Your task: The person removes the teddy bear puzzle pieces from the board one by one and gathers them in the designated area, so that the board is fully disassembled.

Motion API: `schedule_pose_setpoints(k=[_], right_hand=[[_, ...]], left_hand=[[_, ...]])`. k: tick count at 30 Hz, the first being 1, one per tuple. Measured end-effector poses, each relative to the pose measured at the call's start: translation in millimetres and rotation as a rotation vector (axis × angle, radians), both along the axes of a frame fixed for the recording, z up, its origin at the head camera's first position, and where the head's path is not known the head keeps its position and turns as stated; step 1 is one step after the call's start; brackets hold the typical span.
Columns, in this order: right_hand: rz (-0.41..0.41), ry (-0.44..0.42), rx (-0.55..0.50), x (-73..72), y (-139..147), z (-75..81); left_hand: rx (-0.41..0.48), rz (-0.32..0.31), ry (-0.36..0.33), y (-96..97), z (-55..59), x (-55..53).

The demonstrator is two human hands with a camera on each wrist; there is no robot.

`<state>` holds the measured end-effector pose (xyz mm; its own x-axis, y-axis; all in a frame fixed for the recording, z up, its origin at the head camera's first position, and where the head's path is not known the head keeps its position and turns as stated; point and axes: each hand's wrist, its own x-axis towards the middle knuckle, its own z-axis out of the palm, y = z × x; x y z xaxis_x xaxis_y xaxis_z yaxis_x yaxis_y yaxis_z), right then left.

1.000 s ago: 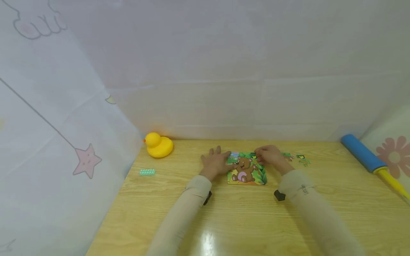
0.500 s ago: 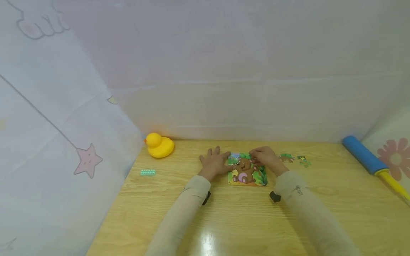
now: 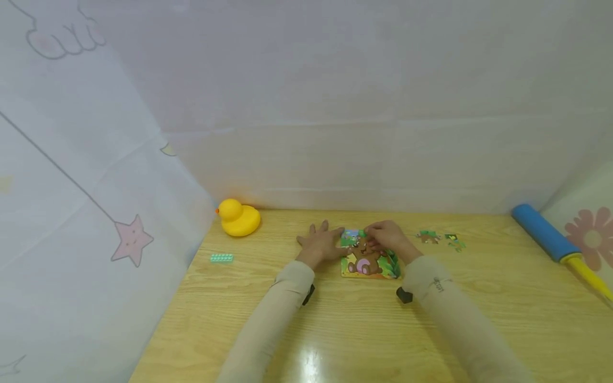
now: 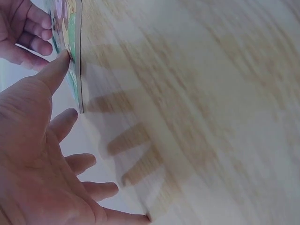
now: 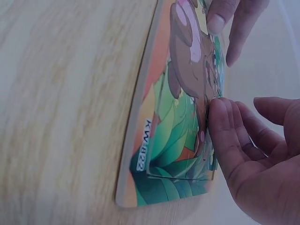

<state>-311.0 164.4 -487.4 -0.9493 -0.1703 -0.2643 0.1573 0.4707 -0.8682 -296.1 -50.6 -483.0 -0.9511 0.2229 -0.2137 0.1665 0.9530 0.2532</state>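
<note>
A bear jigsaw puzzle [image 3: 366, 267] in a flat tray board lies on the wooden table, its lower half well seen. My left hand [image 3: 320, 247] is spread at its left side, and in the left wrist view the thumb [image 4: 60, 65] rests on the board's edge. Over the upper right of the picture is my right hand [image 3: 389, 238]. Its fingertips [image 5: 216, 107] touch the puzzle surface in the right wrist view, while the thumb stands apart from them. That hand hides part of the bear's head from above. Loose puzzle pieces [image 3: 428, 238] lie to the right.
A yellow rubber duck [image 3: 240, 219] sits at the back left, with a small mint-green studded strip [image 3: 222, 257] in front of it. At the far right lies a blue tube with a yellow handle [image 3: 546, 232]. A pale printed cloth [image 3: 306, 165] hangs behind the table.
My right hand has slid left across the top of the puzzle, uncovering more of its right side and the loose pieces. The left hand has stayed almost still.
</note>
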Motion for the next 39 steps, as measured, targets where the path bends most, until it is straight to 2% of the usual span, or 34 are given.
schedule_pose_setpoints(k=[9,20,31,39], right_hand=[[0.035,0.039,0.04,2.7,-3.2,-3.6],[0.07,0.13,0.238,8.7,-11.7,1.7],[0.079,0.202,0.356,5.8,-16.0,-2.8],[0.091,0.206,0.363,8.7,-17.0,-1.9]], left_hand=[[-0.012,0.008,-0.025,1.3,2.1,2.3],[-0.018,0.007,-0.022,1.6,-0.6,2.4],[-0.013,0.018,-0.021,1.8,-1.4,2.6],[-0.017,0.03,-0.022,2.8,-3.3,2.7]])
